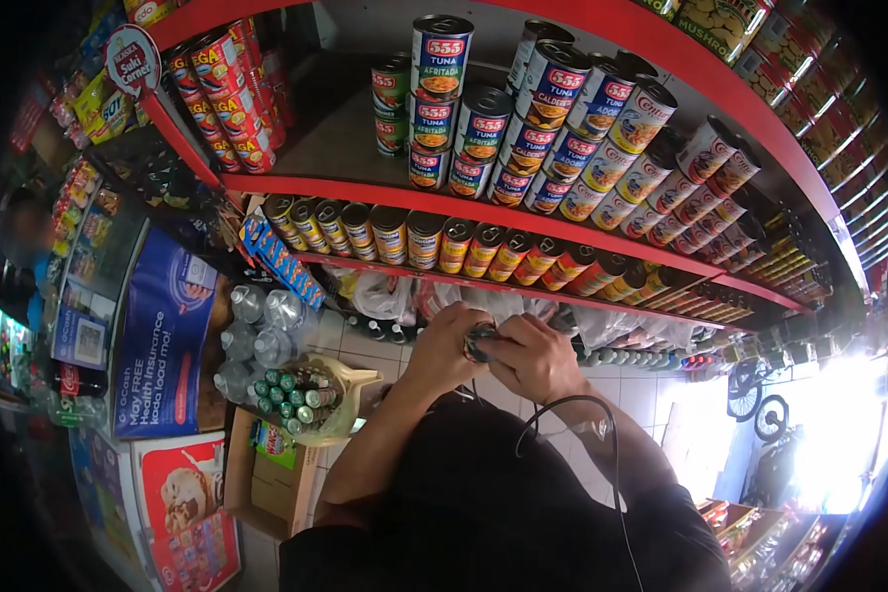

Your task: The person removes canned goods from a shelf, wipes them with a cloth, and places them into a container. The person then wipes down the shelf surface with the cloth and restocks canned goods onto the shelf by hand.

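Note:
My left hand (449,347) is wrapped round a small dark cylindrical object (480,340), perhaps a can or bottle top, in front of my chest. The fingers of my right hand (535,357) are pressed against the same object from the right. Most of it is hidden by my fingers. Beyond my hands, plastic bags (385,296) lie beneath the lower shelf. A row of yellow and red cans (483,252) lines that shelf, and stacked tuna cans (432,123) stand on the shelf above.
To the left, a yellowish container (350,400) holds several green-topped bottles, beside clear plastic bottles (271,340). An open cardboard box (237,483) sits near it. Red shelf edges (365,190) cross ahead. A cable (617,464) hangs over my right arm. Bicycle wheels (771,418) show at the right.

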